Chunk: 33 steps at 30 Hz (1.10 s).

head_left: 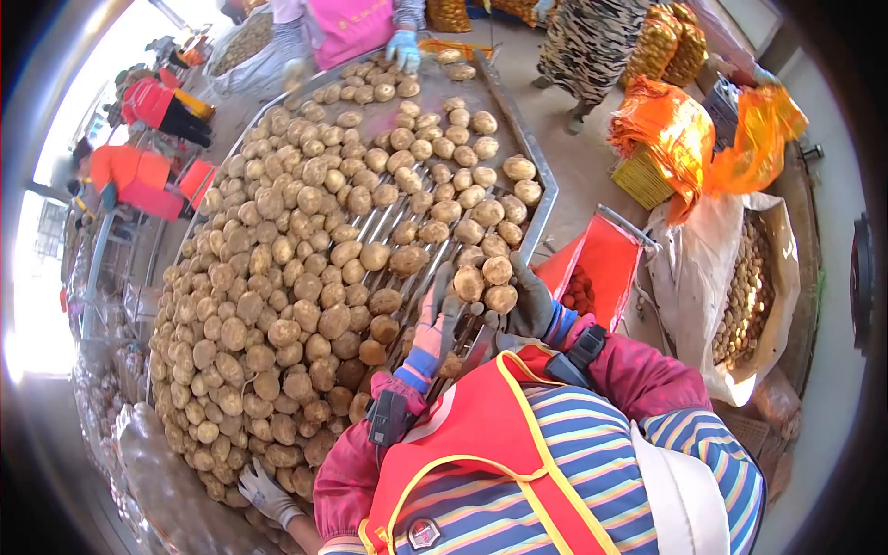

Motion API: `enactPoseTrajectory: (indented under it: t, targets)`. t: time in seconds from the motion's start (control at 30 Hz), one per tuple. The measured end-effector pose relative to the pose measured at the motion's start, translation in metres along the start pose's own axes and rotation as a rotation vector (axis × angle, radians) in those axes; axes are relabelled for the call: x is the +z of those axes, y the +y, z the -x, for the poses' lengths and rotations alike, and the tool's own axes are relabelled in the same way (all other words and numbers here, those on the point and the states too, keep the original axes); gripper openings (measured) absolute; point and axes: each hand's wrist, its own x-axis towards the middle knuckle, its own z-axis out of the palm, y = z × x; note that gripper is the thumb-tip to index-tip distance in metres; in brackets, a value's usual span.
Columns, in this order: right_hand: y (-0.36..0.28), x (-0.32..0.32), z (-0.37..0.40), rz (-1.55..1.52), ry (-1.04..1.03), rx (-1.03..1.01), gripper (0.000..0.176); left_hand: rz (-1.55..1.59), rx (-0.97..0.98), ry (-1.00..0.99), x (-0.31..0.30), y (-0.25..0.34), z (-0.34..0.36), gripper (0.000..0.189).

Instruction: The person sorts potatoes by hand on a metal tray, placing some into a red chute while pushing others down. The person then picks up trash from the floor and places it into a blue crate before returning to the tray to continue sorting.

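A heap of brown potatoes [268,305] covers a metal sorting table with slatted bars [379,222]. My left hand [433,326], in a grey and pink glove, lies over the bars at the near edge with its fingers stretched forward. To its right, my right hand [531,301] in a dark grey glove rests against the side of a small cluster of potatoes [486,282]. That cluster sits between my two hands, and neither hand is closed round a potato. The right fingers are partly hidden.
Another person's gloved hand [266,495] touches the heap at lower left. Across the table, a blue-gloved hand [403,51] reaches in. A red chute [592,259] adjoins the right side; beyond stand a white sack of potatoes [740,287] and orange mesh bags [661,129].
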Motion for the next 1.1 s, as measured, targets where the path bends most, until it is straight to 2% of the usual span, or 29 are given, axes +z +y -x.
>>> enactPoseTrajectory:
  t: [0.03, 0.07, 0.1, 0.13, 0.2, 0.27, 0.3, 0.33, 0.4, 0.43, 0.5, 0.57, 0.6, 0.67, 0.73, 0.8, 0.83, 0.9, 0.93, 1.0, 1.1]
  targets:
    - [-0.003, -0.001, 0.005, -0.026, 0.010, -0.024, 0.059, 0.161, -0.074, 0.039, -0.007, -0.012, 0.003, 0.054]
    - [-0.006, 0.001, 0.011, -0.052, 0.020, -0.049, 0.059, 0.179, -0.226, 0.167, -0.006, -0.005, 0.006, 0.052]
    - [-0.009, 0.004, 0.016, -0.111, -0.070, -0.102, 0.059, 0.193, -0.377, 0.293, -0.006, 0.002, 0.010, 0.050]
    - [-0.012, 0.001, 0.022, -0.107, -0.064, -0.126, 0.059, 0.036, -0.278, 0.246, -0.007, 0.020, 0.025, 0.049]
    - [-0.018, -0.011, 0.036, -0.097, -0.032, -0.243, 0.060, -0.362, -0.119, 0.213, -0.041, -0.013, 0.040, 0.047]
    - [-0.025, -0.030, 0.051, -0.184, -0.014, -0.286, 0.062, -0.561, -0.050, 0.252, -0.064, -0.023, 0.058, 0.051]
    - [-0.027, -0.036, 0.060, -0.189, 0.027, -0.334, 0.063, -0.510, -0.058, 0.273, -0.061, 0.004, 0.066, 0.054]
    - [-0.029, -0.042, 0.069, -0.196, 0.068, -0.382, 0.064, -0.791, -0.032, 0.244, -0.069, 0.014, 0.078, 0.059]
    - [-0.034, -0.053, 0.087, -0.223, 0.114, -0.405, 0.065, -1.060, 0.085, 0.098, -0.067, 0.041, 0.088, 0.069]
    - [-0.035, -0.055, 0.097, -0.194, 0.132, -0.444, 0.063, -1.263, 0.063, 0.049, -0.072, 0.037, 0.097, 0.072]
    - [-0.036, -0.066, 0.112, -0.166, 0.156, -0.496, 0.062, -1.464, 0.051, -0.014, -0.070, 0.041, 0.099, 0.075]
    - [-0.037, -0.084, 0.123, -0.102, 0.227, -0.538, 0.064, -1.721, -0.132, -0.177, -0.052, 0.057, 0.096, 0.081]
    - [-0.036, -0.092, 0.128, -0.104, 0.228, -0.548, 0.064, -1.723, -0.124, -0.185, -0.051, 0.055, 0.095, 0.081]
    - [-0.034, -0.107, 0.137, -0.164, 0.411, -0.586, 0.063, -1.718, -0.133, -0.119, -0.052, 0.046, 0.093, 0.084]
    - [-0.031, -0.124, 0.142, -0.198, 0.343, -0.643, 0.051, -1.658, -0.220, -0.130, -0.055, 0.044, 0.092, 0.086]
    - [-0.030, -0.102, 0.155, -0.195, 0.570, -0.746, 0.041, -1.619, -0.222, -0.123, -0.060, 0.040, 0.091, 0.087]
    - [-0.041, -0.110, 0.173, -0.176, 0.576, -0.804, 0.041, -1.618, -0.225, -0.112, -0.053, 0.040, 0.085, 0.087]
    - [-0.065, -0.148, 0.198, -0.051, 0.356, -1.208, 0.040, -1.630, -0.256, -0.089, -0.049, 0.041, 0.085, 0.088]
    - [-0.092, -0.151, 0.244, 0.035, 0.205, -1.219, 0.037, -1.637, -0.264, -0.090, -0.048, 0.041, 0.084, 0.089]
    - [-0.131, -0.115, 0.318, -0.005, 0.298, -1.307, 0.035, -1.640, -0.275, -0.085, -0.045, 0.041, 0.082, 0.090]
    - [-0.177, -0.073, 0.423, 0.027, 0.435, -1.498, 0.042, -1.643, -0.284, -0.088, -0.045, 0.041, 0.083, 0.091]
